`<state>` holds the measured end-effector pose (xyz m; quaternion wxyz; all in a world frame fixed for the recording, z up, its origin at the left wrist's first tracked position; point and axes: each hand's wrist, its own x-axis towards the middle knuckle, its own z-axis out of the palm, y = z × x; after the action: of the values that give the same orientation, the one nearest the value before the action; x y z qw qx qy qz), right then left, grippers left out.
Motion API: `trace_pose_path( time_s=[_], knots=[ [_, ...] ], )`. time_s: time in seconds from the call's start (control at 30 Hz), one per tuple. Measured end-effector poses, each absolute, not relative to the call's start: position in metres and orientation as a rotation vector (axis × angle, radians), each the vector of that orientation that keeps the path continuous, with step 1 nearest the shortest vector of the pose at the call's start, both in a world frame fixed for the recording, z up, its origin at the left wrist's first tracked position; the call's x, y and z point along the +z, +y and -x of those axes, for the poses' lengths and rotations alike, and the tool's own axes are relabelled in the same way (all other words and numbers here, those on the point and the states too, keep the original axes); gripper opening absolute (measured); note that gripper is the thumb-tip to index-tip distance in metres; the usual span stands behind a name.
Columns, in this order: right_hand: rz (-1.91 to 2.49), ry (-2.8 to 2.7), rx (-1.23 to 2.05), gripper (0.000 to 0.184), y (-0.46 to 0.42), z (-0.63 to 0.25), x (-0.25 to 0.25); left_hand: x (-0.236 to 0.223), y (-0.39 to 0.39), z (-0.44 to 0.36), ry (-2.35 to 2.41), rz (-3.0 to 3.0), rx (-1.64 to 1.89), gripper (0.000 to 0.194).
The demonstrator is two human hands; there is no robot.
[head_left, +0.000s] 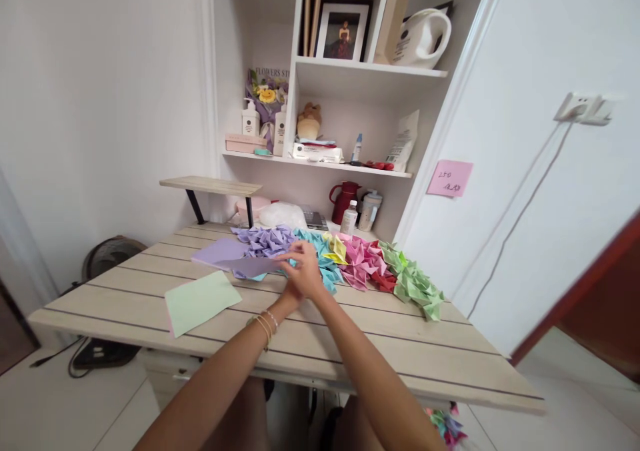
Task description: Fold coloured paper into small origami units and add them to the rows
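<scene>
My two hands meet over the wooden table, right in front of a row of folded paper pieces. My right hand lies on top, its fingers pinched on the edge of a purple paper sheet. Just beneath it is my left hand, with bracelets on the wrist and its fingers hidden. A second lilac sheet lies under the held one. Nearer me on the left a pale green sheet lies flat. The folded pieces run purple, teal, yellow, pink and green.
Behind the table, shelves hold bottles, a framed photo and a bouquet. A red jug and a small bottle stand at the table's back. At back left is a small raised board. A fan is on the floor at the left.
</scene>
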<state>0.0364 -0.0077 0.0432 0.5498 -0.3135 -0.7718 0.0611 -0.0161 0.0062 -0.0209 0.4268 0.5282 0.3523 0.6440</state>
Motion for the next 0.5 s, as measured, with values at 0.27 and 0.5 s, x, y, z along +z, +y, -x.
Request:
trace_pose_path(
  time_s=[0.27,0.5],
  knots=[
    [0.830,-1.713,0.349,0.023,-0.011,-0.176,0.014,-0.007,0.004,0.028,0.849,-1.438,1.649,0.054],
    [0.852,-1.726,0.493,0.021,-0.010,-0.191,0.011,-0.005,0.001,0.042,0.799,-1.660,1.505,0.028]
  ],
)
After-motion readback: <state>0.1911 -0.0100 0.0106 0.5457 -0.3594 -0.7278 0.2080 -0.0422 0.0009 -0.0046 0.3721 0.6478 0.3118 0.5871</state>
